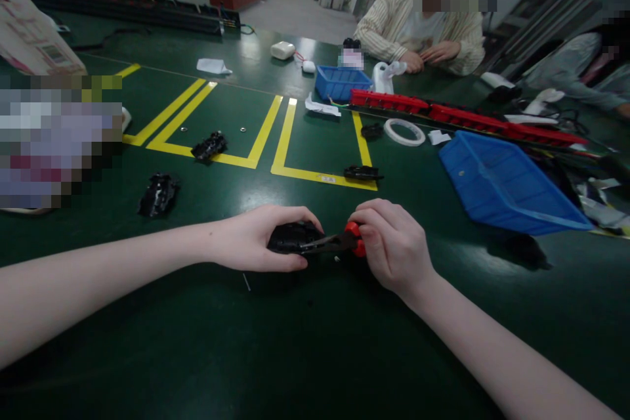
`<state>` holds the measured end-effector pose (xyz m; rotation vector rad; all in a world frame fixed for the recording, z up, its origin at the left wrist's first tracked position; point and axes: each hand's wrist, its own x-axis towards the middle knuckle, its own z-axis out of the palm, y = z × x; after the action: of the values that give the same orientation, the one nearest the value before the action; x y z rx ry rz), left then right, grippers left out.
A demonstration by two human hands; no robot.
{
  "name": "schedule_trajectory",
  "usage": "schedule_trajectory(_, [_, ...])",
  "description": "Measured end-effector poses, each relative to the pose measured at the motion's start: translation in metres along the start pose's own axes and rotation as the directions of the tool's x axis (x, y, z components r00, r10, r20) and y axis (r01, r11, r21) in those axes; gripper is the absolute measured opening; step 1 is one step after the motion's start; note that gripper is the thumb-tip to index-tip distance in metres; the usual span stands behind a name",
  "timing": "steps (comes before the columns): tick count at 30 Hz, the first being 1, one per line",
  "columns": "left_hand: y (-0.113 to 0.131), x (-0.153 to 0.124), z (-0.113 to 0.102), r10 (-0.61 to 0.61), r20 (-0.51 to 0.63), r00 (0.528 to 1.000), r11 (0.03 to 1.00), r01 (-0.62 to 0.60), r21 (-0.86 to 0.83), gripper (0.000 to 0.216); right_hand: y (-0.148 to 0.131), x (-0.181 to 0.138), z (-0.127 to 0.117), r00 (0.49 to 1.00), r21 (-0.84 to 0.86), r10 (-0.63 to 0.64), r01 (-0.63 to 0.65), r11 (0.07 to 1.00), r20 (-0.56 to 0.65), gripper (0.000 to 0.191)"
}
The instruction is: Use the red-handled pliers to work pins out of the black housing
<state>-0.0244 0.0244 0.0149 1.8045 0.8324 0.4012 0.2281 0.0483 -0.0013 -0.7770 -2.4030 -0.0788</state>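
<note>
My left hand is wrapped around a black plastic part that rests on the dark green table. My right hand grips the red handles of a pair of pliers, and the dark jaws reach left against the black part. Both hands sit close together near the table's middle front. A small thin metal pin lies on the table just below my left hand.
More black parts lie among yellow tape lines. A tilted blue bin stands at the right, a smaller blue bin, a tape roll and long red strips behind. Two other people sit at the far side.
</note>
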Motion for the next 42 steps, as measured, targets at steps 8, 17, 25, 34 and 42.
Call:
schedule_trajectory(8, [0.0004,-0.0004,0.0009,0.025,-0.018,1.0,0.999,-0.024,0.034,0.039,-0.0002,0.0001,0.0002,1.0,0.006,0.001,-0.001,1.0,0.004,0.028])
schedule_trajectory(17, [0.0018,0.0006,0.0019,0.008,-0.017,1.0,0.997,-0.006,0.073,0.039,-0.0011,0.0003,-0.0009,0.997,0.047,0.041,-0.044,0.998,0.06,0.03])
schedule_trajectory(25, [0.0074,0.0001,0.0027,0.002,-0.037,0.999,0.998,0.001,0.07,0.037,-0.0027,0.0022,-0.0014,0.998,0.004,0.028,-0.028,1.0,0.053,0.03])
schedule_trajectory(34, [0.0029,0.0001,0.0013,-0.017,-0.022,1.0,1.0,0.017,0.021,0.039,0.0028,0.003,-0.0019,1.0,-0.013,-0.002,0.002,1.0,0.02,0.03])
schedule_trajectory(42, [0.0068,0.0001,0.0051,-0.007,-0.06,0.998,0.999,0.01,0.04,0.036,0.0008,0.0029,0.0002,0.999,-0.03,0.004,-0.002,1.0,0.036,0.03])
